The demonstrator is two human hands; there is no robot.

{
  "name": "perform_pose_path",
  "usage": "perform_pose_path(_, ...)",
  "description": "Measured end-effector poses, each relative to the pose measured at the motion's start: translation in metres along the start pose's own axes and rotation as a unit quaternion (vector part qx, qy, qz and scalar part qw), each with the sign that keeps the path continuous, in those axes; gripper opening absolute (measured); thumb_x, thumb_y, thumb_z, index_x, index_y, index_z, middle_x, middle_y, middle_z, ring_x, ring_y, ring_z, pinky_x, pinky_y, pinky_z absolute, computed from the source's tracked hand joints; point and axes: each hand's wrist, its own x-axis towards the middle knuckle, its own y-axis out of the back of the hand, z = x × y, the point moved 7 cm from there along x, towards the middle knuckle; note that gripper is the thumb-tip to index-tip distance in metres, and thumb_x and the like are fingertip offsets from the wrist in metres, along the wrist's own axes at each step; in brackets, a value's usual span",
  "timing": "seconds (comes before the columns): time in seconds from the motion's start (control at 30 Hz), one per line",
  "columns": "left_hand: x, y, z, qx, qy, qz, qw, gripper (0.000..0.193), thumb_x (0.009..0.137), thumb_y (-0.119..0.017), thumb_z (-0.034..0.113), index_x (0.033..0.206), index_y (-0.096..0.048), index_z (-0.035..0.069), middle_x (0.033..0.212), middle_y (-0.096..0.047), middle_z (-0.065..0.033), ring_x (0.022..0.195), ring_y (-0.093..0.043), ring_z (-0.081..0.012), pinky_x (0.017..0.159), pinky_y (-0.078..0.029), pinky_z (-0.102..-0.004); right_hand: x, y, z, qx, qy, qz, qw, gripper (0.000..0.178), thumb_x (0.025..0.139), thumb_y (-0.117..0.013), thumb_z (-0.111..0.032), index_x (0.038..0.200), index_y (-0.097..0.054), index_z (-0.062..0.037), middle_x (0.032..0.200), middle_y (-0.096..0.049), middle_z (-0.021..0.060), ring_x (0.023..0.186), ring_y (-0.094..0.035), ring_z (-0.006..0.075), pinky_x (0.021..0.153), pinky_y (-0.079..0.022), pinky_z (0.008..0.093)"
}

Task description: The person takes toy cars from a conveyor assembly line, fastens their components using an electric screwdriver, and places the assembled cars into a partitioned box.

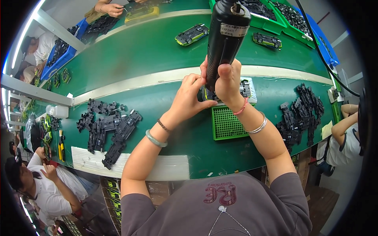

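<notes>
My right hand (229, 87) is wrapped round a thick black electric screwdriver (225, 45), held upright with its lower end down at an upturned toy car (246, 90). The car's black underside shows beside my right wrist; much of it and the screwdriver's tip are hidden behind my hands. My left hand (188, 96) grips the car's left side, its thumb along the near edge and its fingertips close to the screwdriver. Under and just nearer than the car is a green perforated tray (215, 137), with something white beneath the car on the right.
Piles of black chassis parts lie left (106, 128) and right (297, 118). Upturned cars (192, 34) rest on the conveyor belt (138, 55), beyond a pale rail (157, 79). Green bins (281, 27) of parts stand far right. Yellow-black tools (61, 145) lie left; co-workers sit around.
</notes>
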Motion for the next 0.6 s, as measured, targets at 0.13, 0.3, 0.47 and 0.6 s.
perform_pose_path(0.13,-0.001,0.001,0.004,0.003,0.002,0.001,1.000,0.060,0.059,-0.082,0.023,0.106,-0.051,0.003,0.102,-0.048,-0.0105,0.096,-0.045,-0.0296,0.082,-0.043,-0.0377,-0.001,0.001,-0.003,-0.031,-0.030,0.009,0.999,0.070,0.073,-0.054,-0.069,0.077,-0.051,0.0013,0.059,-0.053,0.0060,0.050,-0.052,0.0107,0.045,-0.041,0.0220)
perform_pose_path(0.3,-0.003,0.002,0.006,0.001,0.003,-0.003,1.000,0.063,0.058,-0.082,0.024,0.108,-0.051,0.004,0.104,-0.049,-0.0110,0.099,-0.046,-0.0306,0.083,-0.043,-0.0385,0.000,0.009,-0.009,-0.022,-0.042,0.036,0.998,0.085,0.062,-0.051,-0.081,0.082,-0.050,0.0009,0.059,-0.052,0.0086,0.050,-0.054,0.0151,0.045,-0.044,0.0237)
perform_pose_path(0.47,0.003,0.012,0.028,-0.013,-0.037,0.043,0.998,0.047,0.063,-0.079,0.021,0.100,-0.055,0.004,0.099,-0.052,-0.0114,0.095,-0.049,-0.0308,0.082,-0.043,-0.0389,0.001,0.010,-0.030,-0.035,-0.051,0.029,0.998,0.091,0.059,-0.039,-0.089,0.088,-0.045,-0.0028,0.060,-0.050,0.0087,0.048,-0.052,0.0167,0.045,-0.044,0.0260)
perform_pose_path(0.6,0.006,0.006,0.049,-0.020,-0.082,0.036,0.996,0.019,0.070,-0.071,0.013,0.081,-0.059,0.003,0.090,-0.054,-0.0098,0.091,-0.051,-0.0290,0.079,-0.043,-0.0383,-0.009,0.016,-0.058,-0.025,-0.023,0.069,0.997,0.094,0.059,-0.027,-0.091,0.086,-0.045,-0.0031,0.059,-0.050,0.0083,0.047,-0.051,0.0167,0.044,-0.044,0.0259)
